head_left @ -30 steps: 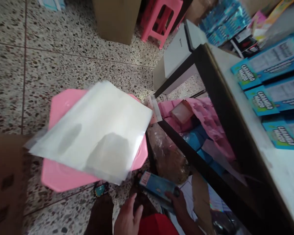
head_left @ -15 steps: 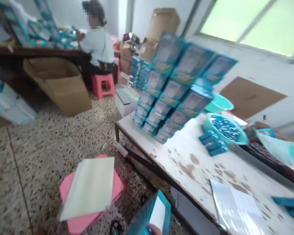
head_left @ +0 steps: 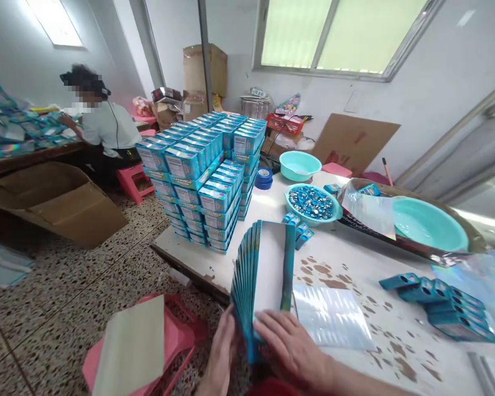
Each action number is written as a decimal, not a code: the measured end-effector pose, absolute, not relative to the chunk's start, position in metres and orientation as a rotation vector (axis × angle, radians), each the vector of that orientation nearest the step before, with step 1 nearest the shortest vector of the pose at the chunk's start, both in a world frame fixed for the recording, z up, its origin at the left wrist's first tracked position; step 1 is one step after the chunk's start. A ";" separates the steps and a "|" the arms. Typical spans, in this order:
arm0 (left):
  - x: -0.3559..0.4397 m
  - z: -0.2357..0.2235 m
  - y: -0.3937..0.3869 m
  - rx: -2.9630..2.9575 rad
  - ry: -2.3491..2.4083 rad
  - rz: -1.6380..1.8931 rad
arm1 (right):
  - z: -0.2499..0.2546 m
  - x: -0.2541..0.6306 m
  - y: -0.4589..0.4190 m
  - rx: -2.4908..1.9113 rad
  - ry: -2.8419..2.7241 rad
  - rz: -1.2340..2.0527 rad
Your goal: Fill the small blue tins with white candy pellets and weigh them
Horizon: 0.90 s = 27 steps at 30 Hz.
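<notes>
A fanned stack of flat blue cardboard cartons (head_left: 270,269), with a pale face toward me, stands upright between my hands at the table's front edge. My left hand (head_left: 221,346) presses against its left side, fingers together and partly hidden. My right hand (head_left: 286,338) grips the lower right of the stack, its fingers lying over the pale face. Just right of the stack, a clear plastic sheet or bag (head_left: 334,316) lies on the table. Small blue boxes (head_left: 299,228) sit behind the stack.
Tall piles of blue boxes (head_left: 193,192) stand at the table's left end. A teal bowl of blue round pieces (head_left: 313,203) sits behind. More blue boxes (head_left: 441,305) are at right. A pink stool (head_left: 181,330) stands below left; a person (head_left: 115,126) sits at another table.
My view has swung right and levelled. The carton stack has come up from the bottom edge toward the table front, and both hands are now in view on it.
</notes>
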<state>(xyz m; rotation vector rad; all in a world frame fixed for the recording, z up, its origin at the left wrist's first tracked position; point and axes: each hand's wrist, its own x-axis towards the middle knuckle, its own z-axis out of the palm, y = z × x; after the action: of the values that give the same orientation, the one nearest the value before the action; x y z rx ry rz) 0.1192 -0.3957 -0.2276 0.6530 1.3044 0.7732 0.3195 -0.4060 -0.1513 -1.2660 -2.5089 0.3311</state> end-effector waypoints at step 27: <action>0.398 -0.264 0.006 1.382 1.709 0.892 | -0.326 0.447 -0.142 -1.736 -1.545 0.061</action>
<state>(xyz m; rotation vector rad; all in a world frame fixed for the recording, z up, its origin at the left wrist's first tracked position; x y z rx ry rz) 0.3977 0.0062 -0.2638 1.3816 1.7094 0.8919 0.4473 -0.1422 -0.3256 -1.7356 -1.5454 0.0615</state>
